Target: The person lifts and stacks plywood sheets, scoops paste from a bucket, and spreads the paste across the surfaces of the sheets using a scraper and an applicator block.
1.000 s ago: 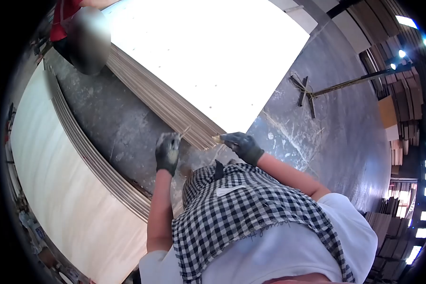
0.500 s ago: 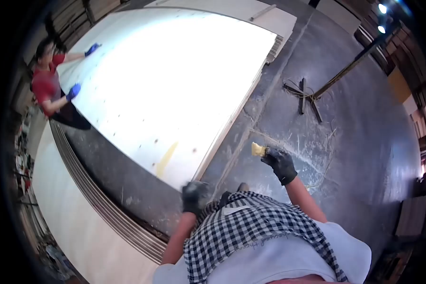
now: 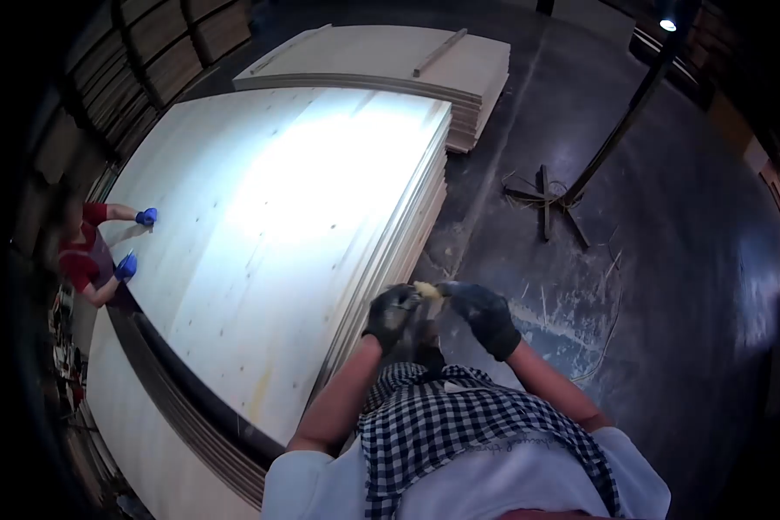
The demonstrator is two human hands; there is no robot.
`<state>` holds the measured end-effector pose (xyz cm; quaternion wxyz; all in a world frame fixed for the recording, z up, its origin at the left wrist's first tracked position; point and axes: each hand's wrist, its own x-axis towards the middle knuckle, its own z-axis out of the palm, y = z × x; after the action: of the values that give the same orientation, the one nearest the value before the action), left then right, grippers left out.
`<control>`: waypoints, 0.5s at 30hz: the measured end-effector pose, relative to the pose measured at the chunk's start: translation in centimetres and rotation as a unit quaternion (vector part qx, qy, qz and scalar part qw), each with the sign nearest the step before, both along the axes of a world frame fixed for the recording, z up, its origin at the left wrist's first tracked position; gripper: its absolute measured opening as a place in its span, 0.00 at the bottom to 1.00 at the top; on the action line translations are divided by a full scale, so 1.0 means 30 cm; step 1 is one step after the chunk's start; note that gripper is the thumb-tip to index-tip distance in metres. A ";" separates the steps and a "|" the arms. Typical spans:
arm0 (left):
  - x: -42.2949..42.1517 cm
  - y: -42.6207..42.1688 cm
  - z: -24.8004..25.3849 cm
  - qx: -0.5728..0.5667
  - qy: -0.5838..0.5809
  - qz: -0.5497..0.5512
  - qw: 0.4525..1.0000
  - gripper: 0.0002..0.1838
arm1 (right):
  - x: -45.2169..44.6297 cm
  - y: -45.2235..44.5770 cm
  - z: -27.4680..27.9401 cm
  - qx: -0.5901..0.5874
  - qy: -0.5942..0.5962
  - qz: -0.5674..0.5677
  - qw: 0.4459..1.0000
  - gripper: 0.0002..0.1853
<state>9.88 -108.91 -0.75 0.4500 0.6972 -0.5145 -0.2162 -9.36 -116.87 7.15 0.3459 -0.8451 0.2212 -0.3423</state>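
Bridging two dark-gloved hands: a small yellowish piece (image 3: 427, 290), held out in front of the checked apron (image 3: 446, 425), above the floor (image 3: 685, 295) and just beside the edge of the big sheet stack (image 3: 225, 334). Can't make out what it is; too small. Long axis looks roughly crosswise to the body, one end at the left hand (image 3: 392, 314), the other at the right hand (image 3: 485, 319).

Right has the clearer hold: fingers narrowed on its end, hand angled inward. Left is curled, fingertips up at the opposite end; can't tell from over here whether it's pinching or only touching. So both hands meet at the piece, neither has a reach to make.

Relative to the stack it's lopsided: sheets lie to the left, left hand nearer, right hand out over the floor. Co-worker in red (image 3: 82, 260), blue gloves (image 3: 147, 217) at the far edge, well apart from this pair.
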 end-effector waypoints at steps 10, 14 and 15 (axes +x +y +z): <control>0.818 -0.834 -0.306 -0.054 -0.284 0.382 0.878 0.05 | 0.312 -1.089 -0.092 0.193 0.023 -0.028 0.981 0.15; 0.904 -1.032 -0.298 0.093 -0.235 0.420 0.872 0.05 | 0.547 -1.502 -0.097 0.243 -0.009 -0.005 0.970 0.14; 0.890 -1.050 -0.251 0.110 -0.298 0.386 0.866 0.07 | 0.614 -1.599 -0.085 0.238 -0.022 -0.005 0.971 0.14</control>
<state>36.58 -140.41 -8.28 0.2434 0.9161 -0.2871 0.1380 9.04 -164.84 4.60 0.5400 -0.7298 0.2932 -0.2997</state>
